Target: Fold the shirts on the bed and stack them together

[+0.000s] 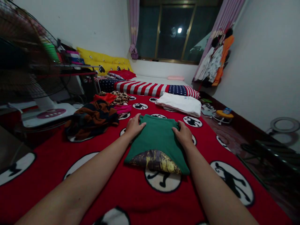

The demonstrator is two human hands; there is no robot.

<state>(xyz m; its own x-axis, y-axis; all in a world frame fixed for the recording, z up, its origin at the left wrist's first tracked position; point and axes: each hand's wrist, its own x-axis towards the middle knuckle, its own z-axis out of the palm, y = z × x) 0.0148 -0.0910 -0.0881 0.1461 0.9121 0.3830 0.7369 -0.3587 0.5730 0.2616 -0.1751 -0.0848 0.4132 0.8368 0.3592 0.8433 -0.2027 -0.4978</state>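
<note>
With left hand [134, 127] and right hand [184, 135] I've fingers clamped on the green garment [157, 134]. Probably mid-fold; next calls for squaring edges.

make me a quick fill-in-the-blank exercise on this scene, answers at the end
1. The left hand and the right hand touch a garment whose main colour is ____.
2. The blanket under it has a ____ background.
3. The fan stands on the person's ____ side.
4. The long cushion against the wall is mainly ____.

Missing words: green; red; left; yellow.
</note>
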